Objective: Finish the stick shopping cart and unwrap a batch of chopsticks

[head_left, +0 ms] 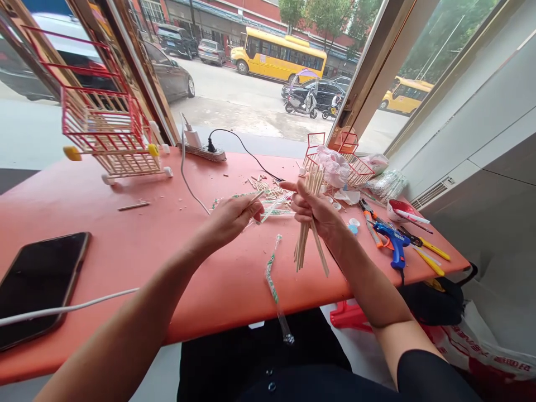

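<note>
My right hand [318, 211] is closed round a bundle of thin wooden sticks [302, 245], held roughly upright over the table, its index finger pointing left. To its left, my left hand [238, 215] pinches a short piece of wooden stick [258, 195] between thumb and fingers. Behind both hands lies a scatter of short stick pieces [263, 184] with clear, green-printed plastic wrappers. Nearer to me, a crumpled clear wrapper with green print [271, 276] hangs over the front edge of the pink table [218, 285].
A miniature shopping cart of sticks [104, 131] stands at left; another [360, 167] is at back right beside a pink plastic bag [333, 166]. A phone [44, 279], power strip [203, 151], blue glue gun [396, 240], pliers [371, 220] and red bowl [402, 212] lie around.
</note>
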`<act>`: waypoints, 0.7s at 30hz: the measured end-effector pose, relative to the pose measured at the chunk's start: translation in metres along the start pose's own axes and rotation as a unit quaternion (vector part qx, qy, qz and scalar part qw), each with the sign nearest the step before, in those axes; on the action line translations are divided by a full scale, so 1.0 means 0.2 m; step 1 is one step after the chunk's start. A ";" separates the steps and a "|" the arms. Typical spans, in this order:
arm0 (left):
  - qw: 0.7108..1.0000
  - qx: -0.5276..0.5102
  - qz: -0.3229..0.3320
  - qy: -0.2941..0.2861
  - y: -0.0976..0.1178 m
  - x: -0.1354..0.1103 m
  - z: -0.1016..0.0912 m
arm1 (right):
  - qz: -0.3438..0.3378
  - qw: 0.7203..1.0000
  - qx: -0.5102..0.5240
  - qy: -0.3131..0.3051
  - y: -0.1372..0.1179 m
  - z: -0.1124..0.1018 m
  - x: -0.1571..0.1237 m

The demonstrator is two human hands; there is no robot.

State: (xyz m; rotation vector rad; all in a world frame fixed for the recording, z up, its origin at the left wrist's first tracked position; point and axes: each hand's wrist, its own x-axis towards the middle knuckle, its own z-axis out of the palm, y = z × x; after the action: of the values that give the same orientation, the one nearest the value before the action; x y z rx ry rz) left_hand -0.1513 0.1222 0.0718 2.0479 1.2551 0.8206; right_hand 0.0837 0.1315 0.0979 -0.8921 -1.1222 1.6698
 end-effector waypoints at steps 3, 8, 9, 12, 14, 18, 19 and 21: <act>0.999 -0.008 0.045 -0.004 0.04 -0.01 0.03 | 0.029 0.996 -0.028 -0.078 0.07 0.06 -0.02; 0.998 0.010 0.055 -0.032 0.04 -0.01 0.07 | 0.002 0.996 -0.043 -0.075 0.16 0.10 0.00; 0.998 0.010 0.059 -0.033 0.04 -0.01 0.08 | -0.015 0.998 -0.043 -0.050 0.16 0.09 0.00; 0.997 -0.006 0.074 -0.026 0.02 0.00 0.08 | -0.084 0.994 -0.029 0.061 0.11 0.03 0.03; 0.997 -0.028 0.068 -0.032 0.02 -0.01 0.07 | -0.136 0.981 -0.015 0.139 0.05 -0.02 0.03; 0.997 -0.046 0.037 -0.048 0.05 -0.02 0.06 | -0.207 0.954 0.001 0.216 -0.03 -0.09 0.04; 0.997 -0.042 0.030 -0.051 0.06 -0.03 0.06 | -0.209 0.953 0.002 0.218 -0.04 -0.09 0.04; 0.998 -0.032 0.023 -0.050 0.08 -0.04 0.08 | -0.201 0.955 -0.001 0.218 -0.01 -0.07 0.05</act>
State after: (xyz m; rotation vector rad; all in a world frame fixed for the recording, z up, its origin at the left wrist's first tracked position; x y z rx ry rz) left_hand -0.1337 0.1071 0.0721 2.0476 1.1165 0.7586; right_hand 0.0935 0.1455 0.0943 -0.9063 -0.9216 1.0726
